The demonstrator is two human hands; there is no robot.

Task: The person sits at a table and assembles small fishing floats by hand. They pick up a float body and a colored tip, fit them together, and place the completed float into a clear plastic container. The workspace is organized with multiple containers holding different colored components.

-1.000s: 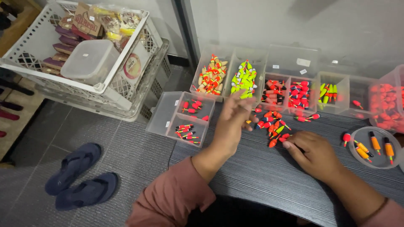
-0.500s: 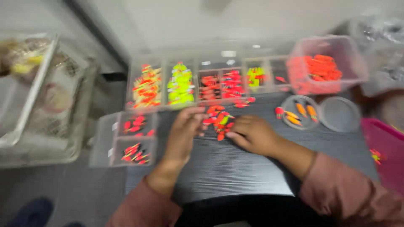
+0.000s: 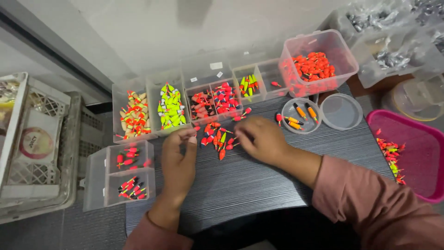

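The left hand (image 3: pixel 178 159) lies palm down on the dark grey ribbed tabletop (image 3: pixel 259 185), fingers loosely curled together, its fingertips (image 3: pixel 189 137) just beside the loose heap of small red and orange plastic fishing floats (image 3: pixel 218 138) near the table's far edge; whether it pinches one I cannot tell. The right hand (image 3: pixel 261 139) rests on the heap's other side, fingers bent over the floats and touching them (its grip is hidden). Behind the heap, along the far edge, stands a row of clear plastic compartment boxes (image 3: pixel 185 104) of sorted floats. A round clear dish with orange floats (image 3: pixel 300 115) sits just beside the right hand. Bare tabletop lies toward the near edge, under the wrists
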